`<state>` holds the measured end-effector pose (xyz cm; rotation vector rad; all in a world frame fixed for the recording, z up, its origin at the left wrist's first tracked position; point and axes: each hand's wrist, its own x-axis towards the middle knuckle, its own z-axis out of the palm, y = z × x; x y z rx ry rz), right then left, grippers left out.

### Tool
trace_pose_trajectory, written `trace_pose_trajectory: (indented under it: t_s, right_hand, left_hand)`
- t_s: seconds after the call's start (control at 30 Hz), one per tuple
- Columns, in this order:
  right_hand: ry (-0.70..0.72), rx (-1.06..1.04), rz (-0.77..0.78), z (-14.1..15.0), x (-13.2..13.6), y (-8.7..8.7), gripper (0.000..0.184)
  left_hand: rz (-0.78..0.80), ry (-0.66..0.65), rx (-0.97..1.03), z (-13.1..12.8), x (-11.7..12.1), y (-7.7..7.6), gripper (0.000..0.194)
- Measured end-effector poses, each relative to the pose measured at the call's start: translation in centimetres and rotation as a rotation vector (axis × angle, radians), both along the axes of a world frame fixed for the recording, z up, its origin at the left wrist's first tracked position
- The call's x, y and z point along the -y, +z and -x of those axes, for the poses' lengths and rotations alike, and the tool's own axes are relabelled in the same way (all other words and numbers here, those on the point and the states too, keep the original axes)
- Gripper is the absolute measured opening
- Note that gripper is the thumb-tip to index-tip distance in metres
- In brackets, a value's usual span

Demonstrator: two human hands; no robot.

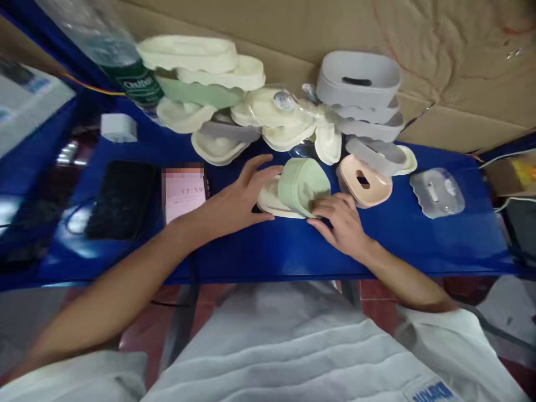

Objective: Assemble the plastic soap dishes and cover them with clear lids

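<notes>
A blue counter (268, 257) is stretching beneath the left grip (234, 204) and right grip (341, 223). Grey plastic containers (358, 95) are standing stacked beyond the right one. The left is gaping wide, grasping nothing; the right is pinching a pale-green oval container (293, 184) sitting over a cream tray (269, 199) between them.

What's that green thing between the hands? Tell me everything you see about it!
The green thing is pale, smooth and plastic-looking, with a rounded wall and a hollow-looking side facing right. It sits tilted over a cream piece on the blue table. The right hand holds its lower right edge; the left hand is beside it, contact unclear.
</notes>
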<state>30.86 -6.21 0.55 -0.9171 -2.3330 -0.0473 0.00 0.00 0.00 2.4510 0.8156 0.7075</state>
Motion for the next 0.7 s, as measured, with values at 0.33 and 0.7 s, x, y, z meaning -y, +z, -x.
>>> trace_pose_trajectory:
  t_s: [0.33, 0.7]
  right_hand:
    - [0.037, 0.064, 0.070, 0.30, -0.17, 0.17, 0.019]
    - [0.061, 0.249, 0.208, 0.24, -0.20, 0.19, 0.045]
  left_hand:
    - [0.003, -0.027, -0.090, -0.60, 0.57, 0.17, 0.082]
    - [-0.192, 0.026, -0.323, -0.39, 0.37, 0.91, 0.049]
